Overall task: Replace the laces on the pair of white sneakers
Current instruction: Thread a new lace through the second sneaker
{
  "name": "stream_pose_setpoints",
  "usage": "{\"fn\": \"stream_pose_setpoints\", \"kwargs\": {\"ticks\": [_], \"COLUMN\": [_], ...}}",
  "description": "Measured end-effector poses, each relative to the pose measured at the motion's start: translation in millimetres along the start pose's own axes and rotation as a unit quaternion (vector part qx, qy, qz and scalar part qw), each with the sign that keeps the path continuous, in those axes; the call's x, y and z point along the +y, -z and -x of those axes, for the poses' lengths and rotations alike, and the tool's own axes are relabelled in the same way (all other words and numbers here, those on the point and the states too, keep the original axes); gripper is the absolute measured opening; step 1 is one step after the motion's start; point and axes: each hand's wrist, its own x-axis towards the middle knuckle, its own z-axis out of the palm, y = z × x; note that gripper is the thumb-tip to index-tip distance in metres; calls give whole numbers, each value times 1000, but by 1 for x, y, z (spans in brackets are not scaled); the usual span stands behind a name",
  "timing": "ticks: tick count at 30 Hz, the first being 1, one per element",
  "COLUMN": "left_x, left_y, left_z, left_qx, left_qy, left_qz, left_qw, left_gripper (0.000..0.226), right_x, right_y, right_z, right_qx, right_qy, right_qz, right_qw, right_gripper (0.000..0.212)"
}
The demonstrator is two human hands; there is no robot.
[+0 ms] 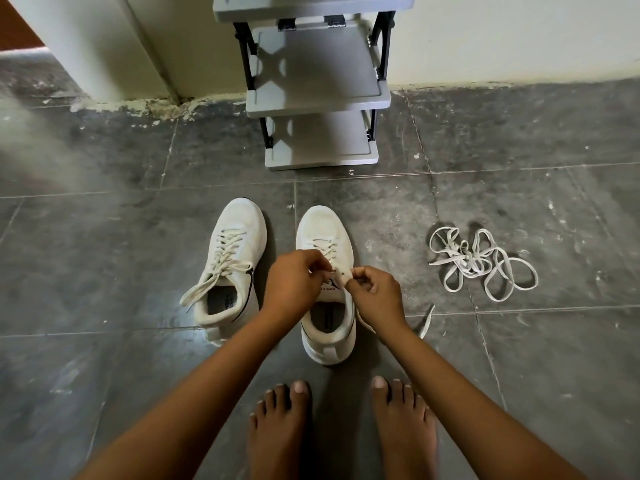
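Two white sneakers stand side by side on the dark tiled floor, toes pointing away from me. The left sneaker (232,258) is laced, its lace ends loose over the left side. Over the tongue of the right sneaker (325,233), my left hand (294,282) pinches the lace at an upper eyelet. My right hand (375,294) pinches the same lace (425,322), whose free end trails onto the floor to the right. A tangled heap of loose white laces (481,265) lies on the floor at the right.
A grey plastic shoe rack (317,98) with black supports stands against the cream wall just behind the sneakers. My bare feet (343,427) are on the floor right in front of the right sneaker. A wall corner juts out at the back left.
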Motion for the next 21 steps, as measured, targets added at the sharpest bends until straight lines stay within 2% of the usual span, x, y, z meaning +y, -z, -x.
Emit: {"fn": "stream_pose_setpoints", "kwargs": {"ticks": [5, 8, 12, 18, 21], "left_x": [6, 8, 9, 12, 13], "left_y": [-13, -17, -20, -30, -33], "left_z": [0, -1, -2, -2, -3], "left_qx": [43, 45, 43, 77, 79], "left_qy": [29, 31, 26, 69, 68], "left_qz": [5, 0, -24, 13, 15], "left_qw": [999, 999, 998, 995, 994], "left_gripper": [19, 23, 23, 21, 26], "right_x": [3, 2, 1, -1, -3], "right_y": [3, 5, 8, 8, 9], "right_z": [-4, -3, -2, 0, -1], "right_qx": [-55, -66, -67, -88, -89], "right_qy": [-56, -63, -57, -30, -60], "right_qz": [-103, -108, -98, -74, -116], "right_qw": [992, 990, 991, 993, 987], "right_gripper": [7, 19, 14, 18, 16]}}
